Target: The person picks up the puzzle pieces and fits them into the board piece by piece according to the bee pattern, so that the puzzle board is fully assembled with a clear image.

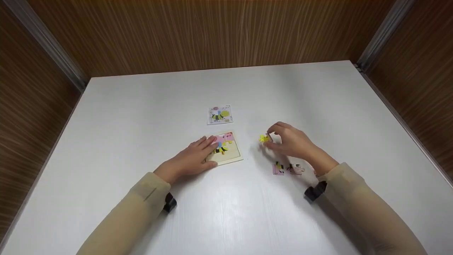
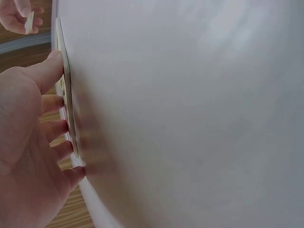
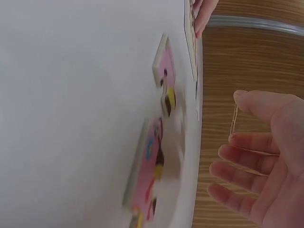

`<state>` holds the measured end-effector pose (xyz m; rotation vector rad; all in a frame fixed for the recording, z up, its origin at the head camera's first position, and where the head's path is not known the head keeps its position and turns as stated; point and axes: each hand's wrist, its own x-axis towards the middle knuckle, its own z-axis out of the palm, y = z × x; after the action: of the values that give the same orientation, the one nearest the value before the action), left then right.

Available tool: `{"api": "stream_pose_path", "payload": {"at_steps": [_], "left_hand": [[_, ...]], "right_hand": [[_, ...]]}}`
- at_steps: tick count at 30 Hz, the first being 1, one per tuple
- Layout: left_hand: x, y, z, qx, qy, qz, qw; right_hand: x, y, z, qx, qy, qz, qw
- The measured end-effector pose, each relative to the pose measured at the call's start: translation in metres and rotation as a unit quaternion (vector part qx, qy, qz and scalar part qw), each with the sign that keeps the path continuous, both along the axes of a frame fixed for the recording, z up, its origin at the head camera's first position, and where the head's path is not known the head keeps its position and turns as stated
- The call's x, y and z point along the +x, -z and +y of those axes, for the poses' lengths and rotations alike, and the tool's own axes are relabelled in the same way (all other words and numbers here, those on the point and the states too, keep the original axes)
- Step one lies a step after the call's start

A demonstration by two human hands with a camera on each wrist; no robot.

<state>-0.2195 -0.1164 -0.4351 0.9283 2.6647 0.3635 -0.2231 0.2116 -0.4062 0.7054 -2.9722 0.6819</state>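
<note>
Yellow piece (image 1: 263, 138) — fingertip-pinched by right hand (image 1: 293, 141); left hand (image 1: 193, 156) spread on framed puzzle (image 1: 232, 151).

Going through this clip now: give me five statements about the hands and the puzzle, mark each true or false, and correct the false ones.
1. The picture card lies beyond the puzzle tray, farther from the person. True.
2. The left hand rests on the picture card. False: it rests on the puzzle tray.
3. The right hand holds a piece with yellow on it between thumb and finger. True.
4. The puzzle tray is completely filled. False: bare wood shows in part of it.
5. Loose pieces lie on the table to the right of the puzzle tray. True.
</note>
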Motion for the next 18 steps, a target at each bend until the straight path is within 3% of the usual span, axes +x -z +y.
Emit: {"api": "stream_pose_path", "payload": {"at_steps": [9, 18], "left_hand": [[0.0, -0.001, 0.0, 0.009, 0.0, 0.001, 1.0], [0.0, -0.002, -0.001, 0.016, 0.0, -0.004, 0.9999]], "right_hand": [[-0.002, -0.003, -0.036, -0.005, 0.007, 0.012, 0.9999], [-0.008, 0.006, -0.057, 0.004, -0.01, 0.005, 0.9999]]}}
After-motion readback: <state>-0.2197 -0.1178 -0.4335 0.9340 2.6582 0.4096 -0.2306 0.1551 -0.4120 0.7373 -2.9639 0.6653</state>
